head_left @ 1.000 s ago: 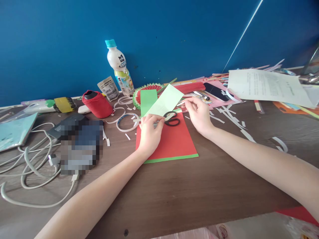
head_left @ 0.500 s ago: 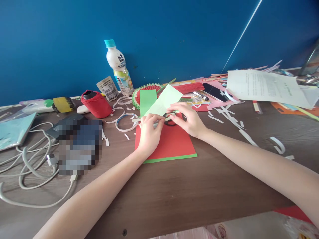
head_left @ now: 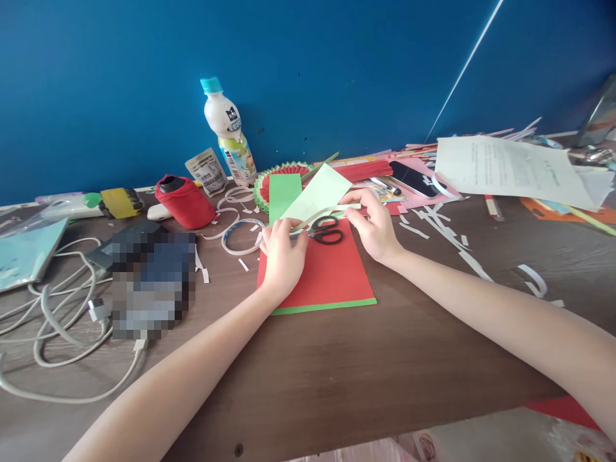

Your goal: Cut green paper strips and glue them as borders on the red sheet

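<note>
A narrow pale paper strip point(head_left: 321, 212) bows upward between my two hands. My right hand point(head_left: 373, 224) pinches its right end between thumb and fingers. Over the left end, my left hand point(head_left: 285, 256) has its fingers closed on the strip, hiding that end. Black-handled scissors point(head_left: 329, 241) lie below the strip, their blades partly covered by my left fingers. Beneath are red paper sheets point(head_left: 327, 276) with a green edge showing at the front. A pale green sheet point(head_left: 320, 192) lies slanted behind my hands, beside a darker green piece point(head_left: 285, 192).
A tape roll point(head_left: 243, 237) is left of my left hand. Behind it stand a drink bottle point(head_left: 232, 138) and a pouch point(head_left: 206, 172). Cables point(head_left: 72, 340) sprawl at the left. White paper scraps point(head_left: 445, 228), a phone point(head_left: 414, 179) and a printed sheet point(head_left: 510, 170) are at the right.
My right hand has moved up and to the right, away from my left hand, drawing the strip out between them. The scissors handles are now uncovered.
</note>
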